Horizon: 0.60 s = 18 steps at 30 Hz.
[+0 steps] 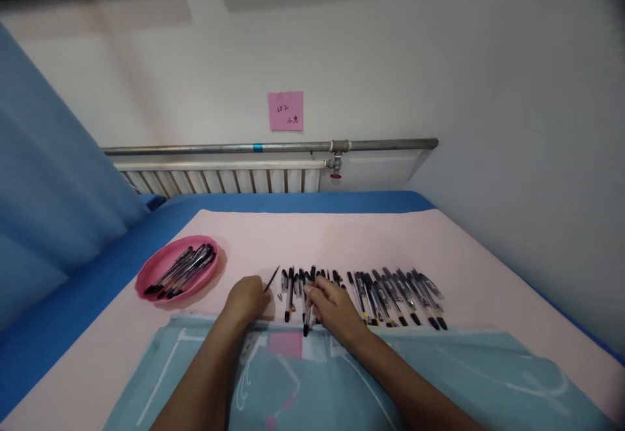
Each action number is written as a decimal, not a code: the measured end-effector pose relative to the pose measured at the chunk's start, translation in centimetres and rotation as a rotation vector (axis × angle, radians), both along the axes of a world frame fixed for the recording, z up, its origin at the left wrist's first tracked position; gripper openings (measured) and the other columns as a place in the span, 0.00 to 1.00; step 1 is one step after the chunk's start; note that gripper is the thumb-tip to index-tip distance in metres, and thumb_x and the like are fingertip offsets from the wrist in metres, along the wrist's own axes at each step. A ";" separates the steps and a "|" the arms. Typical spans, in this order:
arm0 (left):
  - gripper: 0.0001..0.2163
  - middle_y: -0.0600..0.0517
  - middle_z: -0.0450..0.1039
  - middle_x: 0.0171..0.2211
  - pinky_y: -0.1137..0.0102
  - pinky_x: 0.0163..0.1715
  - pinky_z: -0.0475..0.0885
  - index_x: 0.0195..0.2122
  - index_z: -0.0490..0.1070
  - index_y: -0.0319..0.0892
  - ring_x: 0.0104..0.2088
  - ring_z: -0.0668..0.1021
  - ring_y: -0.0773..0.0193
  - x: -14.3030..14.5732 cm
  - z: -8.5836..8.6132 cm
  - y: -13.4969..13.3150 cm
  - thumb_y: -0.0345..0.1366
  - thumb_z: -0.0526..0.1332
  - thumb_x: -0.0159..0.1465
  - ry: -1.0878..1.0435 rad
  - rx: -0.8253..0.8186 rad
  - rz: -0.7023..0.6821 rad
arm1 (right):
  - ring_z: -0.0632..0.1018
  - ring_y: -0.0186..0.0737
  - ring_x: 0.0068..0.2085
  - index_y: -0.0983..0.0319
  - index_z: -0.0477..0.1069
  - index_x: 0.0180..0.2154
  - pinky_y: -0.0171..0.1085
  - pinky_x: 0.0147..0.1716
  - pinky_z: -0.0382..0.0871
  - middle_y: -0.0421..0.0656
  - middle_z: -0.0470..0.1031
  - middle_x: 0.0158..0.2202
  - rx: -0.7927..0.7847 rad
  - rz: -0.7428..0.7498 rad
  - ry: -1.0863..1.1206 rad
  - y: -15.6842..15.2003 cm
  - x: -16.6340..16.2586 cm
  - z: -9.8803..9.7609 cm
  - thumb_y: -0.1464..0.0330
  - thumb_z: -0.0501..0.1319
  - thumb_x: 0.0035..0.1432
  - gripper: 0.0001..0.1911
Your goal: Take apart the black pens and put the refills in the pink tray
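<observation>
My left hand (248, 299) is closed in a pinch on a thin black pen part (271, 279) that sticks up and to the right of its fingers. My right hand (333, 307) is closed round a black pen (306, 317) that points toward me. Both hands rest at the left end of a row of several black pens (390, 295) laid side by side on the pink sheet (342, 239). A pink tray (151, 276) with several more black pens lies to the left of my left hand.
A pale green cloth (463, 372) covers the near part of the surface under my forearms. Blue bedding (58, 314) borders the sheet on the left and back. A radiator (219, 180), a metal pipe (381, 145) and a pink note (286, 111) are on the wall behind.
</observation>
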<state>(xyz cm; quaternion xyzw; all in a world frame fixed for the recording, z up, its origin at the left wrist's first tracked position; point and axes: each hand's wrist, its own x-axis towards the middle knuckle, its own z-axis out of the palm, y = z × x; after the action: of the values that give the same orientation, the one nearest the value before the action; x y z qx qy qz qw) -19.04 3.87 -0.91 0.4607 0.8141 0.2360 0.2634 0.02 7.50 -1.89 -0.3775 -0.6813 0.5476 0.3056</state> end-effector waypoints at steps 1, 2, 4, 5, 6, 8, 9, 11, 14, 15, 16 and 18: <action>0.08 0.45 0.71 0.19 0.66 0.32 0.64 0.14 0.59 0.41 0.32 0.75 0.54 -0.1 0.0 0.0 0.28 0.59 0.44 -0.067 0.024 0.009 | 0.63 0.29 0.18 0.61 0.58 0.24 0.29 0.18 0.55 0.34 0.63 0.19 -0.003 0.005 -0.002 -0.1 0.0 0.1 0.61 0.51 0.56 0.12; 0.07 0.48 0.69 0.17 0.68 0.29 0.65 0.16 0.60 0.41 0.28 0.75 0.57 -0.2 0.1 0.0 0.30 0.58 0.46 -0.145 0.050 0.015 | 0.63 0.29 0.19 0.61 0.57 0.24 0.29 0.19 0.55 0.35 0.63 0.19 0.002 0.011 -0.007 -0.2 0.0 0.3 0.62 0.51 0.56 0.12; 0.05 0.52 0.66 0.17 0.70 0.23 0.65 0.20 0.61 0.40 0.21 0.72 0.64 -0.2 0.5 0.0 0.33 0.56 0.51 -0.326 0.107 0.011 | 0.63 0.29 0.20 0.61 0.56 0.23 0.29 0.20 0.55 0.35 0.62 0.19 0.052 0.037 -0.030 -0.6 0.0 0.7 0.63 0.51 0.56 0.12; 0.04 0.53 0.67 0.18 0.72 0.22 0.66 0.23 0.62 0.40 0.19 0.71 0.67 -0.1 0.8 0.0 0.34 0.55 0.52 -0.420 0.141 0.004 | 0.63 0.29 0.21 0.61 0.56 0.22 0.29 0.21 0.55 0.35 0.61 0.19 0.095 0.063 -0.046 -0.9 0.0 0.9 0.63 0.51 0.56 0.13; 0.04 0.53 0.67 0.20 0.73 0.22 0.66 0.26 0.63 0.40 0.19 0.71 0.69 0.0 1.1 -0.1 0.35 0.54 0.53 -0.509 0.176 -0.005 | 0.63 0.29 0.22 0.61 0.55 0.22 0.30 0.22 0.54 0.35 0.60 0.19 0.146 0.098 -0.064 -1.1 -0.1 1.0 0.64 0.51 0.56 0.13; 0.07 0.53 0.69 0.25 0.74 0.24 0.68 0.32 0.64 0.39 0.21 0.72 0.71 0.2 1.7 -0.1 0.36 0.56 0.53 -0.660 0.237 -0.021 | 0.62 0.29 0.23 0.61 0.53 0.21 0.30 0.23 0.52 0.34 0.57 0.19 0.248 0.173 -0.104 -1.7 -0.1 1.2 0.65 0.52 0.56 0.14; 0.09 0.53 0.69 0.26 0.74 0.25 0.69 0.34 0.65 0.39 0.23 0.72 0.71 0.4 1.9 -0.2 0.36 0.57 0.53 -0.713 0.259 -0.027 | 0.61 0.29 0.23 0.61 0.52 0.21 0.30 0.23 0.51 0.34 0.56 0.19 0.288 0.202 -0.124 -1.9 -0.2 1.2 0.66 0.51 0.56 0.14; 0.11 0.52 0.70 0.26 0.75 0.26 0.70 0.36 0.66 0.38 0.24 0.73 0.71 0.6 2.1 -0.2 0.35 0.60 0.52 -0.833 0.289 -0.029 | 0.59 0.29 0.23 0.61 0.51 0.21 0.30 0.23 0.49 0.33 0.54 0.19 0.339 0.231 -0.160 -2.1 -0.3 1.2 0.67 0.51 0.56 0.14; 0.12 0.52 0.70 0.24 0.76 0.25 0.70 0.34 0.68 0.36 0.24 0.74 0.70 0.9 2.1 -0.2 0.34 0.64 0.50 -1.074 0.320 -0.024 | 0.59 0.29 0.23 0.61 0.50 0.21 0.31 0.23 0.48 0.33 0.53 0.19 0.351 0.235 -0.192 -2.1 -0.3 1.0 0.67 0.51 0.57 0.14; 0.12 0.52 0.71 0.24 0.76 0.25 0.70 0.33 0.69 0.35 0.24 0.74 0.70 0.9 2.1 -0.2 0.33 0.66 0.49 -1.141 0.327 -0.023 | 0.59 0.29 0.23 0.61 0.50 0.21 0.31 0.23 0.48 0.33 0.53 0.19 0.349 0.236 -0.199 -2.0 -0.3 1.0 0.67 0.51 0.57 0.14; 0.11 0.51 0.71 0.24 0.76 0.24 0.71 0.32 0.69 0.35 0.24 0.75 0.70 1.0 2.1 -0.2 0.32 0.66 0.48 -1.183 0.331 -0.023 | 0.59 0.29 0.23 0.61 0.50 0.21 0.31 0.23 0.48 0.33 0.54 0.19 0.346 0.236 -0.205 -2.0 -0.3 1.0 0.67 0.51 0.57 0.14; 0.11 0.51 0.72 0.25 0.75 0.24 0.71 0.32 0.70 0.35 0.24 0.75 0.69 1.1 2.1 -0.2 0.32 0.67 0.48 -1.202 0.331 -0.023 | 0.60 0.29 0.23 0.61 0.51 0.21 0.31 0.24 0.48 0.34 0.55 0.19 0.346 0.240 -0.216 -1.9 -0.3 1.0 0.67 0.51 0.57 0.14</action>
<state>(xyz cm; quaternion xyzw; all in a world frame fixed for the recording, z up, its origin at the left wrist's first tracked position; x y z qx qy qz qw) -17.91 3.65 1.15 0.2910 0.4712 0.5740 0.6032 -0.32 5.63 -0.90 -0.2923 -0.8338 0.4114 0.2237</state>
